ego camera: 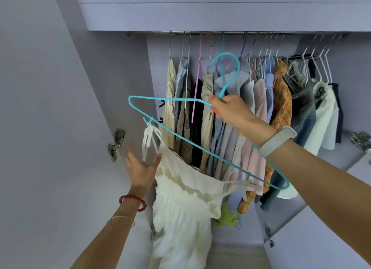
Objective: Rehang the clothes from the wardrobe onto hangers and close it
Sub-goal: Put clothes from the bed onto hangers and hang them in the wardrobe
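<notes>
Task status: mid-way. At frame centre, the right hand (230, 112) grips the teal hanger (180, 137) at its neck. The white strappy dress (184, 204) hangs from it by both straps. The left hand (140, 168) is spread wide, touching the dress. Remaining: hook onto the rail (230, 33), close the wardrobe. Dress is cream, gathered, lightweight.

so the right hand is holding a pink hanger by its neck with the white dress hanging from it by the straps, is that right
Not quite: the hanger is turquoise, not pink. The head view shows the right hand gripping it at the neck, just below the hook, with the white dress hanging from it by the straps. A pink hanger does hang on the rail behind, but no hand touches it.
</notes>
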